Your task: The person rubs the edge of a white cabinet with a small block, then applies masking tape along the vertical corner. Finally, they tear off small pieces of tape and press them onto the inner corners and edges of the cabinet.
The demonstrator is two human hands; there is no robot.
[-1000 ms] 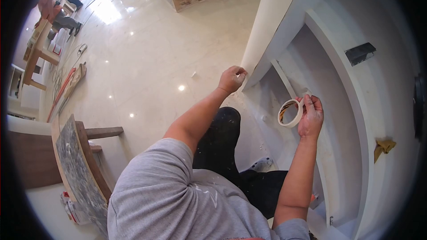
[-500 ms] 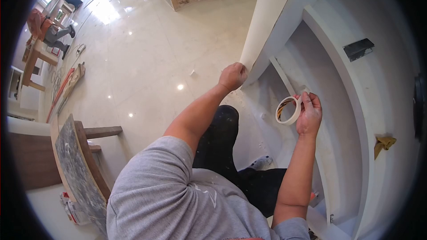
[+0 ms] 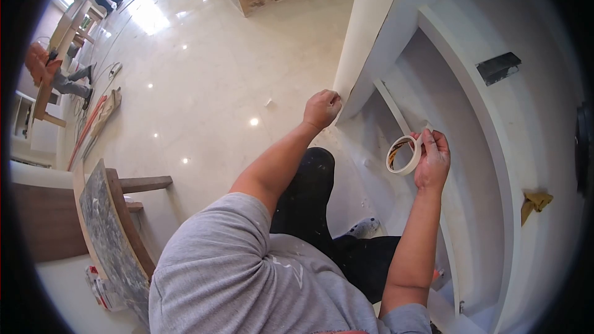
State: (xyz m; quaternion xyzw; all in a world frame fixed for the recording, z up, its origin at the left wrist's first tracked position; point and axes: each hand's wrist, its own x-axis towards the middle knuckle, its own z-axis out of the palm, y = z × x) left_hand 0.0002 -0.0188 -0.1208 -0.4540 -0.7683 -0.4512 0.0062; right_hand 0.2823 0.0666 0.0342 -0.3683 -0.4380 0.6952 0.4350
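Note:
My right hand (image 3: 431,162) grips a roll of cream masking tape (image 3: 392,158) at its side, thumb and fingertips pinched near its top edge. The roll hangs to the left of the fingers with its hollow core facing me, in front of the white shelving. My left hand (image 3: 322,109) is closed, knuckles up, right at the lower edge of a tall white panel (image 3: 365,43). Its fingertips are curled against that edge, and what they hold, if anything, is hidden.
White shelf boards (image 3: 476,93) curve along the right, with a black wall box (image 3: 499,68) and a yellowish scrap (image 3: 534,205). A stone-topped wooden bench (image 3: 111,222) stands at lower left. Two people work at the far left, near long tools (image 3: 93,124) on the glossy floor (image 3: 204,74).
Both my hands keep nearly the same place and hold; the left has shifted very slightly left. In the background, the person in orange has moved left and the farther person's posture has changed.

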